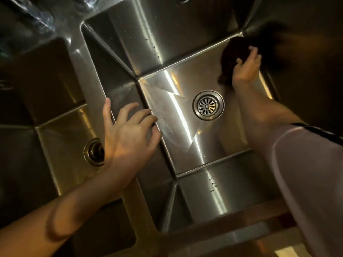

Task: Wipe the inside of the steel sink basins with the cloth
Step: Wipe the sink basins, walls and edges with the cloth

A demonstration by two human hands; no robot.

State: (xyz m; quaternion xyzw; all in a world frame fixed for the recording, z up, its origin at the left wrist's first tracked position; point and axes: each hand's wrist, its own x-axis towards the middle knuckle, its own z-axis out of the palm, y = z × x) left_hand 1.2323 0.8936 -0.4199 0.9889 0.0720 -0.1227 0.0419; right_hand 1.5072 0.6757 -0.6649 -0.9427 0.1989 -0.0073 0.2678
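Note:
Two steel sink basins lie below me. In the right basin, my right hand presses a dark cloth against the far right corner of the floor, by the right wall. Its round drain strainer sits mid-floor, left of the cloth. My left hand rests with fingers spread on the steel divider between the basins and holds nothing. The left basin has its own drain, partly hidden behind my left wrist.
Small dark specks dot the back wall and the near wall of the right basin. Crumpled clear plastic lies at the far left on the rim. The sink's front edge runs along the bottom right.

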